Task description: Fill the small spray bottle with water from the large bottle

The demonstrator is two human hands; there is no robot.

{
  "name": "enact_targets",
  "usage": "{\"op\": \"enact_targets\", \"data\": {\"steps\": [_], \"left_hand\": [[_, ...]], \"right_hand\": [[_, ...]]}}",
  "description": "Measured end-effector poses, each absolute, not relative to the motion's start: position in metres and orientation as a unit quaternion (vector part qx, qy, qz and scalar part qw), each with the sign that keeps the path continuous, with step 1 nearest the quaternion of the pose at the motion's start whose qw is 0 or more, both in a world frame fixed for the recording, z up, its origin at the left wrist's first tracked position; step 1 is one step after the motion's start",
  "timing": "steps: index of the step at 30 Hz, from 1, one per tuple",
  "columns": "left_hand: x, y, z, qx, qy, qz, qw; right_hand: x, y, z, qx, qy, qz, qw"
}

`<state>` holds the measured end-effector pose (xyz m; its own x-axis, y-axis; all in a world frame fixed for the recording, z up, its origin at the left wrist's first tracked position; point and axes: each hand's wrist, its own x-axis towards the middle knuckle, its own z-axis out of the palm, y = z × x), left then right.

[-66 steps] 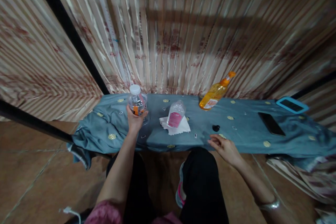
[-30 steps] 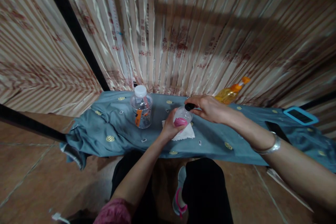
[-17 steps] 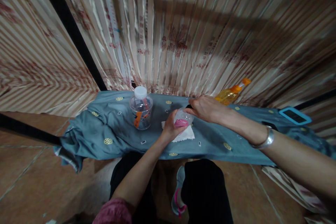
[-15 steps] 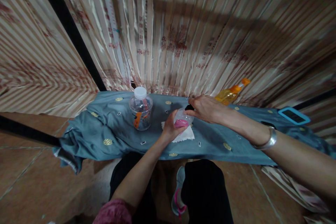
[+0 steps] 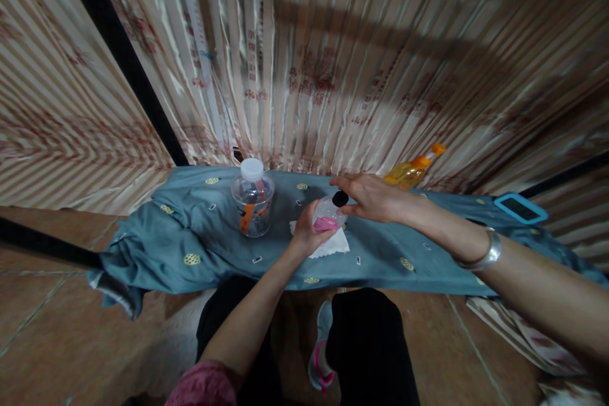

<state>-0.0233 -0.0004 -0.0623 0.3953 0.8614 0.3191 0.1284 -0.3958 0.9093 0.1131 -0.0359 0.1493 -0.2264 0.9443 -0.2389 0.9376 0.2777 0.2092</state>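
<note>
A small clear bottle (image 5: 325, 209) with a pink label (image 5: 326, 224) and a black cap (image 5: 340, 198) leans to the right above a white cloth (image 5: 337, 245). My left hand (image 5: 307, 231) is wrapped round the bottle's body from the left. At the cap, my right hand (image 5: 371, 196) has its thumb and fingers apart, one on either side; whether a fingertip touches it is hard to tell. To the left stands a clear plastic jar (image 5: 253, 203) with a white lid and an orange label.
Behind my right hand lies a yellow bottle (image 5: 405, 175) with an orange top. A blue-framed device (image 5: 521, 208) rests at the right, near a dark object partly behind my wrist. A blue-green patterned cloth (image 5: 200, 228) covers the bench; striped curtain (image 5: 314, 76) hangs behind.
My right hand's fingers have spread from the black cap, which now shows more fully. My left hand still holds the bottle. The whole view has shifted slightly.
</note>
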Motion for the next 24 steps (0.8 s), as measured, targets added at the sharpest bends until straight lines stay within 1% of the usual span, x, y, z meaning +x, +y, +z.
{"op": "enact_targets", "data": {"steps": [3,8,14,20,24], "left_hand": [[-0.0236,-0.001,-0.0618,0.721,0.349,0.428,0.419],[-0.024,-0.0023,-0.0595,0.72,0.357,0.429,0.412],[-0.0246,-0.0022,-0.057,0.718,0.349,0.427,0.424],[-0.0241,-0.0012,-0.0594,0.715,0.349,0.422,0.434],[-0.024,-0.0016,-0.0593,0.714,0.354,0.427,0.428]], "right_hand": [[0.1119,-0.0373,0.1492,0.597,0.784,0.005,0.172],[0.1081,-0.0353,0.1463,0.629,0.752,0.027,0.195],[0.107,-0.0369,0.1491,0.601,0.78,0.005,0.175],[0.1062,-0.0354,0.1426,0.636,0.748,0.036,0.189],[0.1068,-0.037,0.1444,0.618,0.765,0.02,0.179]]}}
